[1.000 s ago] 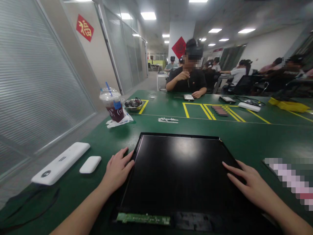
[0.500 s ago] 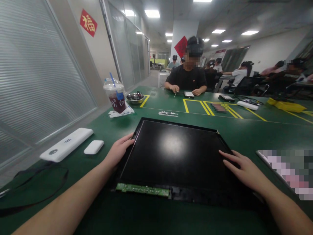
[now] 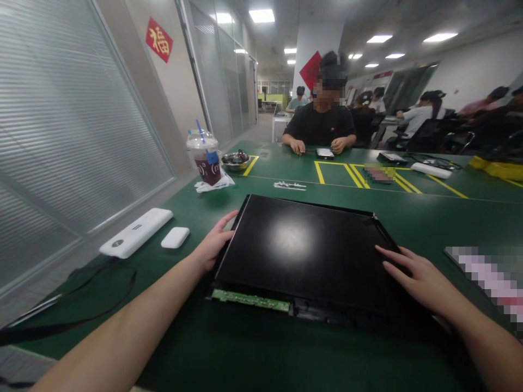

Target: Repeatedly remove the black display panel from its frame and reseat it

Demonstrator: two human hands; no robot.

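A black flat display panel [image 3: 327, 261] lies screen up on the table in front of me, with a round light reflection on it. Along its near edge on the left runs a narrow green circuit board [image 3: 253, 301]. My left hand [image 3: 216, 242] is closed on the panel's left edge, thumb on the frame and the other fingers along the outer side. At the right edge, my right hand [image 3: 417, 277] grips the panel too, two digits resting on its face. The undersides of both hands are hidden.
On the green table's left are a white power bank [image 3: 137, 233], a small white case [image 3: 175, 238], a dark strap and a drink cup [image 3: 208, 163]. Beyond the panel lie small white pieces [image 3: 289, 185] and a metal bowl [image 3: 236, 160]. A person [image 3: 322, 125] works opposite.
The view has turned slightly left, so everything sits further right in the picture. Both hands stay at the panel's sides; my left fingers reach a little more forward along the edge.
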